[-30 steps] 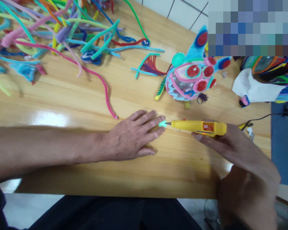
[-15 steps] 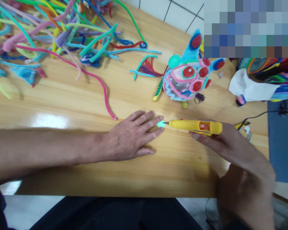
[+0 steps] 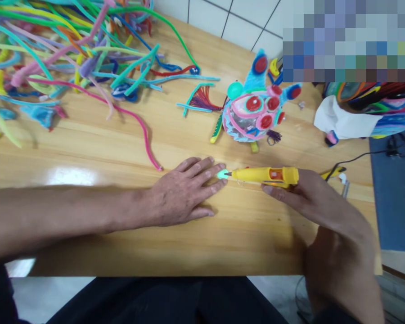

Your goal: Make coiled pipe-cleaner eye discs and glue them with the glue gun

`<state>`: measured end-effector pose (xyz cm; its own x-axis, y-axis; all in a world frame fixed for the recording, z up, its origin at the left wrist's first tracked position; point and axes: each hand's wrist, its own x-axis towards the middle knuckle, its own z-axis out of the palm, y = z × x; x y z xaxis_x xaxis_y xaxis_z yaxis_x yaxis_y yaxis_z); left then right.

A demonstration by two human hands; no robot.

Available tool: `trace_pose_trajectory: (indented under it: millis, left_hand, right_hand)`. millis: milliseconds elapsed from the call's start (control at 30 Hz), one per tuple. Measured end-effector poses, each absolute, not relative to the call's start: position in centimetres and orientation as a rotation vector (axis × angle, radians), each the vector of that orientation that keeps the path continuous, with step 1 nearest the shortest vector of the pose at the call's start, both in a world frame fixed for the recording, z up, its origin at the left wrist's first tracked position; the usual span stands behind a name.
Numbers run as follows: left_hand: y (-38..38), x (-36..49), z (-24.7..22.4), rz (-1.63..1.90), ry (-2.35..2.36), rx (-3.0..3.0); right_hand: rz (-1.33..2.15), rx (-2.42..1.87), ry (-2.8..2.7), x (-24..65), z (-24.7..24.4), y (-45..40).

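Steadying the small green piece (image 3: 222, 174) on the desk (image 3: 249, 243) between flat, spread fingers of the left hand (image 3: 185, 193); gripping the yellow glue gun (image 3: 253, 175) in closed fingers of the right hand (image 3: 312, 195), aiming at the piece. Possibly risking burns by slipping sideways, or shifting the piece by pushing.

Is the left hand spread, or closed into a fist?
Spread: the left hand lies palm down on the table, fingers extended and apart, two beside the green piece.
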<state>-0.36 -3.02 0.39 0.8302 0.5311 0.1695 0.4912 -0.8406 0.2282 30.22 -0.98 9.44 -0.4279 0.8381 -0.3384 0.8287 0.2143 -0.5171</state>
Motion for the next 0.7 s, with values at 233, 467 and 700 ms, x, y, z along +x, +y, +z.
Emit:
trace_pose_trajectory:
  millis: [233,467,700]
  left_hand:
    - [-3.0,-0.4,0.36,0.324,0.796,2.852]
    - [-3.02,-0.43,0.34,0.329,0.799,2.843]
    - [-3.01,-0.36,0.39,0.329,0.798,2.837]
  right_hand:
    - [0.956,-1.624,-2.474,30.11,9.33,-1.02]
    - [0.978,-1.608,-2.498,30.24,9.48,-0.9]
    - [0.932,-1.58,-2.54,30.43,9.18,-0.87]
